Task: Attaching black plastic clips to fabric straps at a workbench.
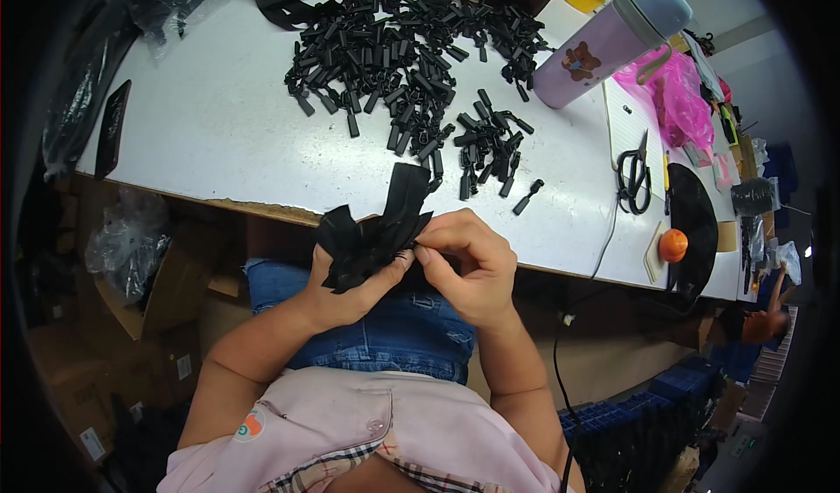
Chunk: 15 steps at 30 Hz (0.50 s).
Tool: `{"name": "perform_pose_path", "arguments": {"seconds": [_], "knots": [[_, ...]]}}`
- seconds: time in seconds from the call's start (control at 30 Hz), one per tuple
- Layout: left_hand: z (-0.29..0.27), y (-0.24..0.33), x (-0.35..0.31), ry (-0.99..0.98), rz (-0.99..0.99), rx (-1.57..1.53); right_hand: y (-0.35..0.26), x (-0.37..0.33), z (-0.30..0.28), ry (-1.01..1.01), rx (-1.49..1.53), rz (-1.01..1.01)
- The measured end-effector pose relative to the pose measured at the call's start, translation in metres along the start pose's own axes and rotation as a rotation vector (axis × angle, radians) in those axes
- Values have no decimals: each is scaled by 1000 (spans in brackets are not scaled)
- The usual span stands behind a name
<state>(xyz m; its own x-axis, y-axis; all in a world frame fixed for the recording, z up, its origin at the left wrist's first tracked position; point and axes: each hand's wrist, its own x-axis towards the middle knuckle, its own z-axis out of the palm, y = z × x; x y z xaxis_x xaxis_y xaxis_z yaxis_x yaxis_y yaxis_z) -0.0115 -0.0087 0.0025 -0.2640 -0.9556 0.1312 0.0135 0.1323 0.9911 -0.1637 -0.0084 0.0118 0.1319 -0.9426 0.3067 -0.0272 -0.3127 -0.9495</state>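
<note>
Both arms bent at elbow, hands meeting in front of lap; L forearm [262, 344] angles up & inward, R forearm [518, 353] runs up w/ slight inward lean; L hand [350, 302] curled in a grip, thumb stretched twd R; R hand [477, 270] in thumb-index pinch, fingertips next to L thumb

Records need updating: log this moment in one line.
left grip: holding black strips; right grip: pinching at strips' edge; small black parts: heaped on table
</note>
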Motion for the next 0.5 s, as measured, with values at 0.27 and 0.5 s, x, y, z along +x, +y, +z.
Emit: {"name": "perform_pose_path", "arguments": {"seconds": [0.27, 0.5], "knots": [[-5, -1, 1, -51, -7, 44, -1, 1, -3, -57, 24, 27], [2, 1, 0, 0, -5, -14, -4, -5, 16, 167, 208, 97]]}}
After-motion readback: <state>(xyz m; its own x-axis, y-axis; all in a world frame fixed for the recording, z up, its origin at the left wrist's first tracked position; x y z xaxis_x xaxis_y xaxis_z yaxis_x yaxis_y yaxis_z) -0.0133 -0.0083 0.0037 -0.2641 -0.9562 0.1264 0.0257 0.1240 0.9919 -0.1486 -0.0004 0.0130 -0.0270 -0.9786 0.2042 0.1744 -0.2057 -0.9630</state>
